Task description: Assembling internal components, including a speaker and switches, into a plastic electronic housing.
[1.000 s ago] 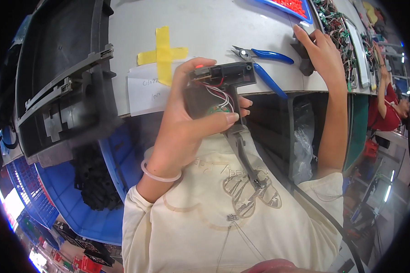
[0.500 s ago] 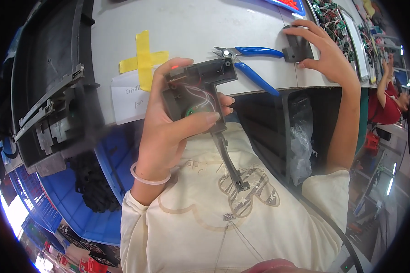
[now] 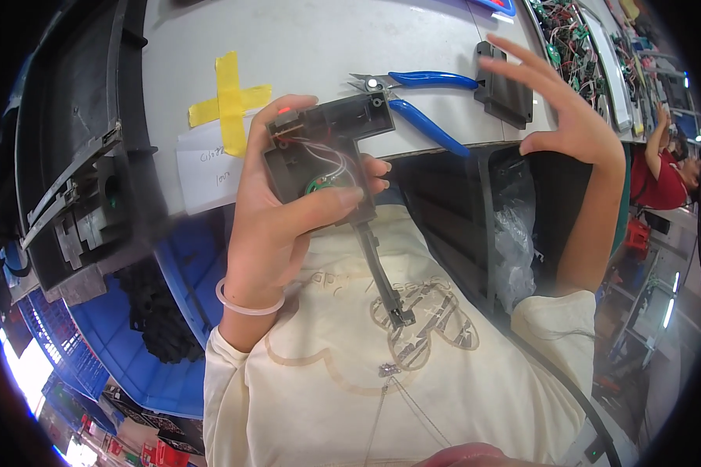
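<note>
My left hand (image 3: 269, 214) is closed round an open black plastic housing (image 3: 370, 115), holding it above my lap at the table's near edge. Inside the housing show thin pale and red wires and part of a green circuit board; my thumb covers some of it. A slim black arm (image 3: 380, 276) extends from its lower end toward my shirt. My right hand (image 3: 575, 117) has its fingers spread and holds nothing. Just left of it, a black rectangular plastic piece (image 3: 508, 95) lies on the table, close to the blue-handled cutters (image 3: 428, 127), whose jaws are apart.
Yellow tape (image 3: 230, 101) forms a cross over a white paper slip (image 3: 206, 167). A large black frame (image 3: 74, 117) stands at left above a blue bin (image 3: 125, 342) with black parts. Wired green boards (image 3: 565, 47) lie at far right. A person in red (image 3: 658, 183) is beyond.
My right hand has let go of the black plastic piece and drawn back a little to the right. The piece now lies turned on the table. My left hand still holds the housing.
</note>
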